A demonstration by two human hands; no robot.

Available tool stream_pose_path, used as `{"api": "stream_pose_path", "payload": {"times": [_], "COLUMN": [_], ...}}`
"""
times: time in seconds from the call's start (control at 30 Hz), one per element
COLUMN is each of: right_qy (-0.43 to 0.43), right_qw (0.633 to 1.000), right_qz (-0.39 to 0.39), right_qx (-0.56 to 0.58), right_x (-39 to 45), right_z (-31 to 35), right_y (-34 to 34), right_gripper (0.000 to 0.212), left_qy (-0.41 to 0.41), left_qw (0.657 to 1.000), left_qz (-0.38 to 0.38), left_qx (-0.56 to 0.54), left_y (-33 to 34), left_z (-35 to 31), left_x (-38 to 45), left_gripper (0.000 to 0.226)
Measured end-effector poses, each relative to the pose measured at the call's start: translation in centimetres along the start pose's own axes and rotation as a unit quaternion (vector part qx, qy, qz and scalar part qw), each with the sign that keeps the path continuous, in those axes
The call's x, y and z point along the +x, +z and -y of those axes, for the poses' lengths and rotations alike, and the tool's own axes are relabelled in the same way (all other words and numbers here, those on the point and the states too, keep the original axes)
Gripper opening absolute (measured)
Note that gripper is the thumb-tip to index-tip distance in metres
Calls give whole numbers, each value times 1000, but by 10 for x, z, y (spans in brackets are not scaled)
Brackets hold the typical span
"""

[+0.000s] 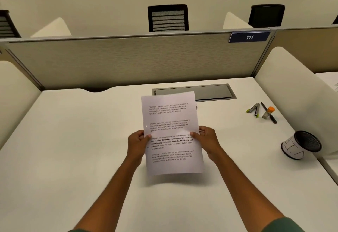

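Observation:
A white sheet of paper printed with several paragraphs of text is held up above the white desk, tilted toward me. My left hand pinches its left edge, thumb on the front. My right hand pinches the right edge the same way. Two punched holes show along the sheet's left margin. The fingers behind the paper are hidden.
A grey cable hatch is set into the desk behind the paper. At the right lie two green-tipped highlighters, an orange-capped tube and a black pen. A mesh pen cup lies tipped over. Partition walls enclose the desk.

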State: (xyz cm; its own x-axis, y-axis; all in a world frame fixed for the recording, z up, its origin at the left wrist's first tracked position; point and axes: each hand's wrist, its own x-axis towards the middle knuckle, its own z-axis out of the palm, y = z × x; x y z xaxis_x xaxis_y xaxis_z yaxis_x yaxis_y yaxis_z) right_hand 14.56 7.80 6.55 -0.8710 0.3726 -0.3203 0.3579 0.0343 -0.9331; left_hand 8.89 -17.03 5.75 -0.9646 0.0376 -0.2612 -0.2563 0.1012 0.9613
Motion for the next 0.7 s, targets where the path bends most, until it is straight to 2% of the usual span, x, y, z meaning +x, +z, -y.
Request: {"api": "stream_pose_path", "payload": {"times": [0.13,0.37,0.57,0.7], "right_qy": [-50,-97,-103,-82], "right_qw": [999,993,990,991], "right_qz": [-7,-22,-23,-28], "right_qx": [16,61,98,106], "right_x": [-6,-27,-50,-63], "right_z": [20,18,-9,-29], "right_y": [14,31,39,44], "right_gripper": [25,11,8,15], "left_qy": [49,114,141,142], "left_qw": [998,992,988,988], "left_qz": [-14,-30,-48,-55], "left_qx": [-31,-49,-35,-21], "left_y": [-13,-31,-36,-36], "left_z": [-15,-16,3,22], "left_x": [-2,-23,-49,-63], "left_gripper": [13,13,22,22]}}
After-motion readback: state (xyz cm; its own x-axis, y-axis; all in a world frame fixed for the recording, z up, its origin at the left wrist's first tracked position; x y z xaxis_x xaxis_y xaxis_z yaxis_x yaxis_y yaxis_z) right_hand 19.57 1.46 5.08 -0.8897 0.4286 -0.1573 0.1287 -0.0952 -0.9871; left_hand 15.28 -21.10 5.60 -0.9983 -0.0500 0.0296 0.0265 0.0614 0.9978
